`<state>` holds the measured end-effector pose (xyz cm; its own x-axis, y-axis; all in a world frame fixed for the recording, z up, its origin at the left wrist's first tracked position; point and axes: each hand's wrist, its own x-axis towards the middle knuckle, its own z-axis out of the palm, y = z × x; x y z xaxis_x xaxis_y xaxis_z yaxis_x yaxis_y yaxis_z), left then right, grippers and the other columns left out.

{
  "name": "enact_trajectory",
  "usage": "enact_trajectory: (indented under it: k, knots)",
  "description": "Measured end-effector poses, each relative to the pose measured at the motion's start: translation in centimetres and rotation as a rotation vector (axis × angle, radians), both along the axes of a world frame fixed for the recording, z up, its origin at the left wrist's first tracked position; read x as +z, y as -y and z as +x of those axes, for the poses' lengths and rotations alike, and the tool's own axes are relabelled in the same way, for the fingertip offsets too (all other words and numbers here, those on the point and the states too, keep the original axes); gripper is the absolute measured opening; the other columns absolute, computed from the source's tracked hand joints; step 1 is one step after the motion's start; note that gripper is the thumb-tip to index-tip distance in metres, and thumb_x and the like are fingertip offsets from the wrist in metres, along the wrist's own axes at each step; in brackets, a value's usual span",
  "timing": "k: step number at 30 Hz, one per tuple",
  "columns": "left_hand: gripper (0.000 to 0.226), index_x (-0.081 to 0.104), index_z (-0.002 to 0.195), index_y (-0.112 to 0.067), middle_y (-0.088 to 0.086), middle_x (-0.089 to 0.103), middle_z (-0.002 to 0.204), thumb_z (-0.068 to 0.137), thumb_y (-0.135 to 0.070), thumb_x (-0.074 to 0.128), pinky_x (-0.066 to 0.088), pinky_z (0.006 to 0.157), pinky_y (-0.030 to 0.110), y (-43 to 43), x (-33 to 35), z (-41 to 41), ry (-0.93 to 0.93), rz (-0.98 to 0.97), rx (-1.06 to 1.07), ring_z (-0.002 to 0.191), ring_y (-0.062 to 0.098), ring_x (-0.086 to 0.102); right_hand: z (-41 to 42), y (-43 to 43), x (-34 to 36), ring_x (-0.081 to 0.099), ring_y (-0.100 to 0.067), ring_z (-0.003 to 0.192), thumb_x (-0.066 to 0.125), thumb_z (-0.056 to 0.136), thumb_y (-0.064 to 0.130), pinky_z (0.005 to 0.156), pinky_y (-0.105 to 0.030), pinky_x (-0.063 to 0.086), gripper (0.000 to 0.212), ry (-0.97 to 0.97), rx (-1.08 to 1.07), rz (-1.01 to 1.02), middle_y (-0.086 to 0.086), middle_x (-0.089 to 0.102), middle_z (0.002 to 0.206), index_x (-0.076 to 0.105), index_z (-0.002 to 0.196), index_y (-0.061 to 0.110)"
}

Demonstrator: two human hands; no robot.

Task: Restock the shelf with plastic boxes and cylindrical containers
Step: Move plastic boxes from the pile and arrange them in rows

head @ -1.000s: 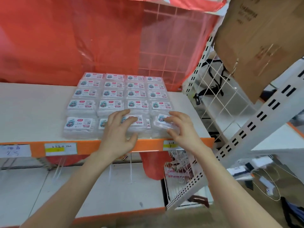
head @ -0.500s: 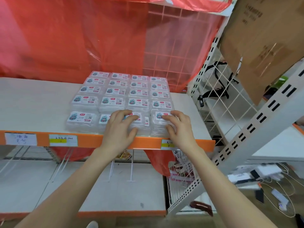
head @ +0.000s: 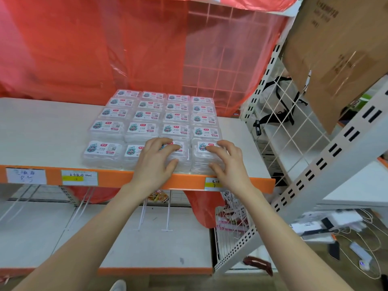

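Barely shifted, left hand (head: 154, 162) and right hand (head: 227, 164) apparently clasp front boxes (head: 200, 160), fingers curled; push both stacks back squarely.

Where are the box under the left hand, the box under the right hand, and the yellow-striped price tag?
left-hand box (head: 183, 158), head view, clear front wall.
right-hand box (head: 202, 147), head view, top label.
price tag (head: 79, 177), head view, centre.

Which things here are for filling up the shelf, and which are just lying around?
For the job:
- plastic boxes
- shelf
- left hand and right hand, each gripping a front box

Just lying about:
- cardboard box
- bag with black straps
- chargers and cables on the floor
- red plastic sheet
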<state>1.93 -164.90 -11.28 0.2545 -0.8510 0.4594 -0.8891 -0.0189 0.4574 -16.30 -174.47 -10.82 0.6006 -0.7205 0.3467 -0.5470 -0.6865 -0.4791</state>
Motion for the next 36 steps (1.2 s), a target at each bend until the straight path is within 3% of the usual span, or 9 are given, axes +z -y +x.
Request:
enact_trajectory:
  k: [3, 11, 30, 36]
  knots:
    - [0.032, 0.066, 0.110, -0.005, 0.018, 0.058, 0.115, 0.078, -0.005, 0.069, 0.033, 0.098, 0.041, 0.08, 0.01, 0.00, 0.005, -0.005, -0.003, 0.113, 0.038, 0.047, 0.02, 0.01, -0.08, 0.038, -0.035, 0.121, 0.061, 0.083, -0.001, 0.097, -0.021, 0.021, 0.042, 0.021, 0.012, 0.022, -0.016, 0.041, 0.133, 0.058, 0.123, 0.012]
    - [0.031, 0.066, 0.109, -0.003, 0.019, 0.059, 0.114, 0.078, -0.004, 0.069, 0.033, 0.098, 0.043, 0.01, 0.01, -0.13, 0.010, -0.017, -0.010, 0.113, 0.039, 0.048, 0.14, -0.25, -0.48, 0.037, -0.033, 0.126, 0.062, 0.082, 0.000, 0.107, -0.036, 0.029, 0.050, 0.057, -0.008, 0.066, -0.017, 0.034, 0.140, 0.052, 0.129, 0.012]
    - [0.031, 0.066, 0.108, -0.002, 0.021, 0.059, 0.112, 0.077, -0.003, 0.069, 0.034, 0.096, 0.042, 0.35, 0.04, -0.21, 0.010, -0.036, -0.031, 0.111, 0.041, 0.048, 0.17, -0.03, -0.48, 0.041, -0.032, 0.123, 0.064, 0.081, -0.003, 0.105, -0.031, 0.030, 0.045, 0.110, -0.001, 0.064, -0.018, 0.039, 0.136, 0.057, 0.124, 0.010]
    - [0.031, 0.065, 0.111, -0.002, 0.019, 0.058, 0.115, 0.080, -0.005, 0.068, 0.031, 0.099, 0.039, 0.37, -0.02, -0.17, 0.011, -0.031, -0.029, 0.114, 0.038, 0.046, 0.10, 0.07, -0.62, 0.041, -0.034, 0.123, 0.064, 0.081, -0.003, 0.106, -0.035, 0.032, 0.045, 0.108, 0.012, 0.049, -0.019, 0.040, 0.136, 0.057, 0.124, 0.009]
